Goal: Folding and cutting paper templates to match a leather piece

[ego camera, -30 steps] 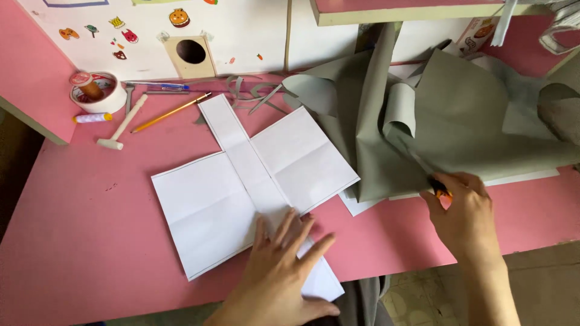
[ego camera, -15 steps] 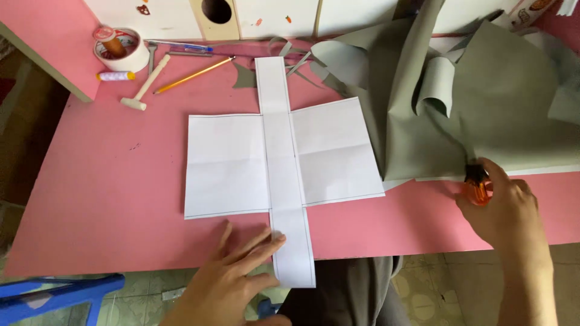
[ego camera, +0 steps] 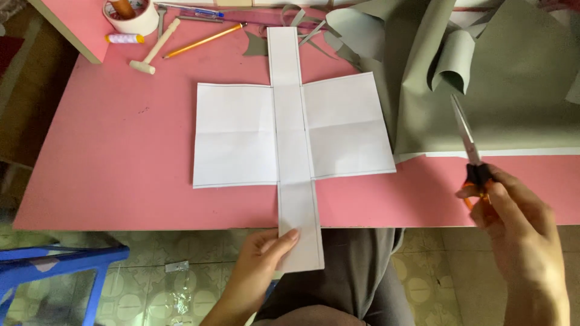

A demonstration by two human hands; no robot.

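Left hand [ego camera: 263, 256] pinches paper pattern [ego camera: 293, 130]; right hand [ego camera: 513, 223] raises scissors [ego camera: 468, 142] (blades closed).

Single head-worn view, looking steeply down from close above, facing the pink tabletop [ego camera: 121, 175], near edge, lap and floor below

We are in a small home craft corner. We see a pink table [ego camera: 121, 175] with a white paper pattern [ego camera: 290, 133], grey sheet material [ego camera: 513, 102], a pencil [ego camera: 205, 40], a small mallet [ego camera: 154, 53], a roll of tape [ego camera: 136, 21], and a tiled floor [ego camera: 181, 284] with a blue stool [ego camera: 54, 259].
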